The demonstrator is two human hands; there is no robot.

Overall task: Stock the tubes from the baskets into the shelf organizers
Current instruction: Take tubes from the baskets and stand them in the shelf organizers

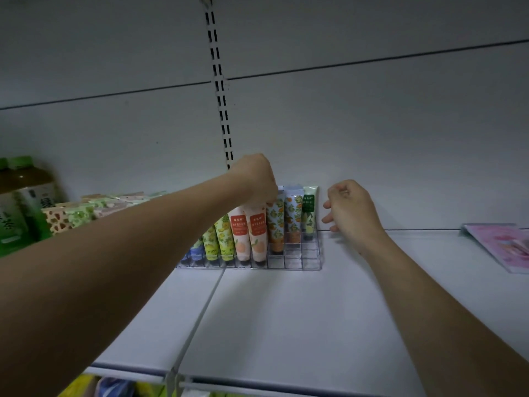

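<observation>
— Left hand (254, 179)?
— Pinching a tube (258, 224) by its top (peach print), standing in the organizer (310, 263) on the shelf (286, 325).
— Right hand (350, 209)?
— Relaxed, empty, just beside the organizer.

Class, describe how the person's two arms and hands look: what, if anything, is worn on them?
Both forearms are bare as far as the picture shows them: no sleeves, gloves, watch or bracelet. The left hand and right hand show no rings on the fingers that can be seen.
</observation>
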